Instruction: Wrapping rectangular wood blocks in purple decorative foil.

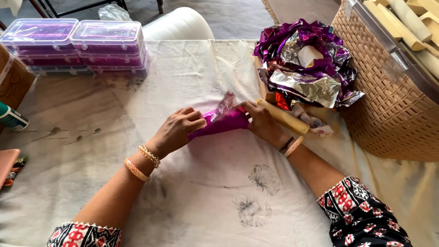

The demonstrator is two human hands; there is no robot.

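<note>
Covering nearly the whole scene, a cream cloth-draped table (215, 201), smudged with dark ink marks, carries everything else. At its right edge stands a large tan woven plastic basket (388, 110) with pale wooden sticks (404, 20) lying across its top. Far left at the back sit two stacks of clear lidded plastic boxes (75, 45) filled with purple contents, and behind the table's middle a white plastic-wrapped roll (178, 25) shows. Just left of the basket lies a crumpled heap of purple and silver foil sheets (306, 64) with a small white cup-like piece nested in it. Near the table's centre, the left hand (176, 130) and the right hand (263, 121) meet around a shiny magenta foil wrapper (222, 121), which lies on the cloth between them with a crinkled tip poking upward. The left hand's fingers are curled closed, pinching the wrapper's left end; the right hand's fingers are bent down and pressed on its right end, gripping it. A pale wooden rolling stick (283, 116) lies on the cloth just behind the right hand, touching it. Both wrists wear thin bangles, and a green-capped tube (11, 116) rests at the far left edge.
</note>
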